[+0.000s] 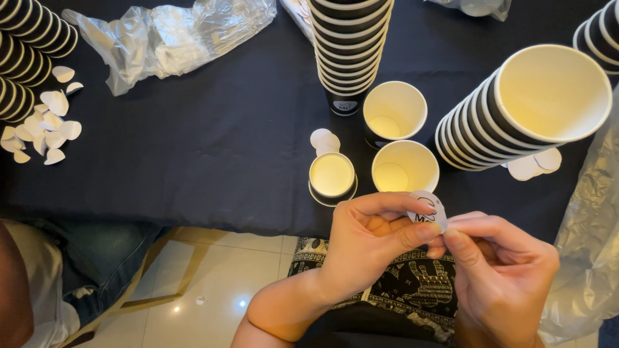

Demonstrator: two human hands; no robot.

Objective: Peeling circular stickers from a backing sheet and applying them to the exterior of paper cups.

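My left hand (371, 241) and my right hand (500, 270) meet just below the table edge, both pinching a small round white sticker (429, 207) with a black print. The sticker stands between my left thumb and my right fingertips. Right above it stand three open paper cups: a short one (332, 177), one beside it (405, 169) and one behind (394, 111). A tall stack of black-and-white cups (348, 45) rises behind them. A leaning stack of cups (516, 109) lies to the right.
The black tablecloth (213, 148) covers the table. Loose white round stickers (42, 125) lie at far left beside more cup stacks (29, 45). Crumpled clear plastic bags (167, 32) sit at the back and one (590, 238) at right. Another person's leg (84, 258) is at lower left.
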